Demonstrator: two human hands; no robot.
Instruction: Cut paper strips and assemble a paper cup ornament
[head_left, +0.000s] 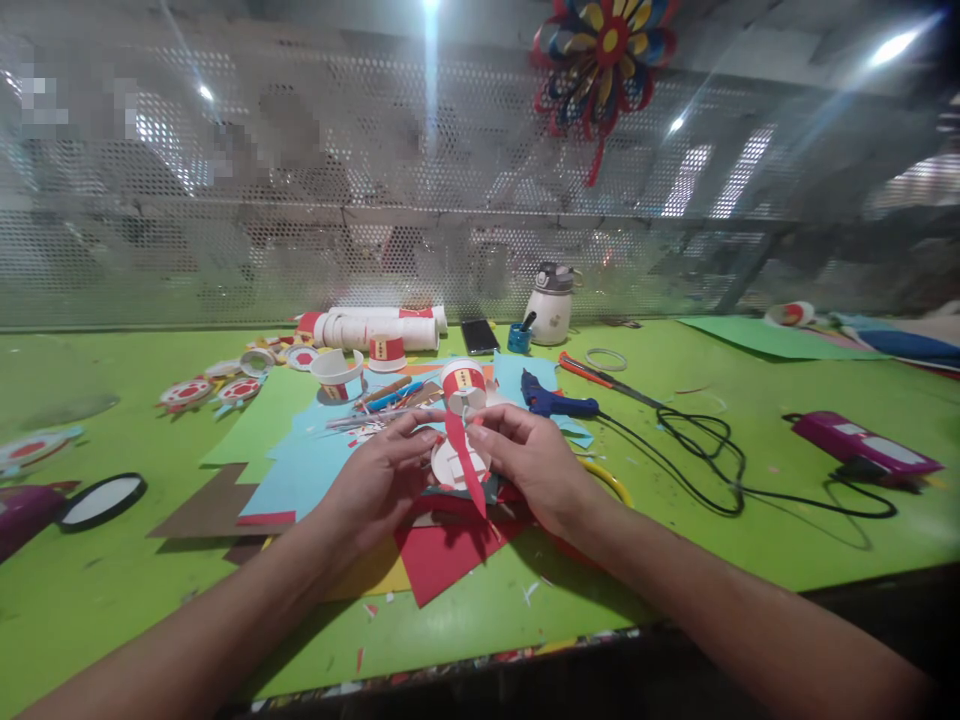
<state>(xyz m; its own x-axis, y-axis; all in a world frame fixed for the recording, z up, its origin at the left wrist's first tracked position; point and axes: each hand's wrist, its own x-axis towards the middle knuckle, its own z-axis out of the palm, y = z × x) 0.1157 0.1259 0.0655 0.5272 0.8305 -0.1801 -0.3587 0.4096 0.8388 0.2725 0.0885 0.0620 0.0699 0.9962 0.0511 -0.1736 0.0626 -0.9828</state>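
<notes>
Green worktable (75, 580), red strip between two hands

Perforated panel (480, 130) runs along the back; we note a paper flower ornament (610, 42) hanging high up. Coloured sheets pile up mid-table: blue paper (300, 470), with a red sheet (450, 560) nearer us.

Step in hand, our judgement: handling and lining up the red paper strip (468, 465). We find it at the centre, between the left hand (386, 460) and right hand (529, 455), upper end by the fingertips, pointed lower end towards us. It crosses in front of a white round piece (442, 468); we can't tell whether that piece is held or lying on the pile. Next move, as we judge it, calls for a light, steady pinch and a straight strip, as the paper looks thin and easy to crease.

Fingers: right thumb and index come nearly together, and we read them as pinching the strip's edge near its upper end. Left thumb and index stand a little apart, tips just beside the strip; whether they grip it, we cannot tell. Left lower fingers are partly hidden.

Nearby: red-and-white paper cup (463, 378) just beyond the fingertips, contact with the strip unclear. Blue glue gun (555, 398) lies beyond the right hand, untouched, black cable (675, 470) trailing right. White bottle (550, 315) and dark phone (480, 337) sit farther back.
</notes>
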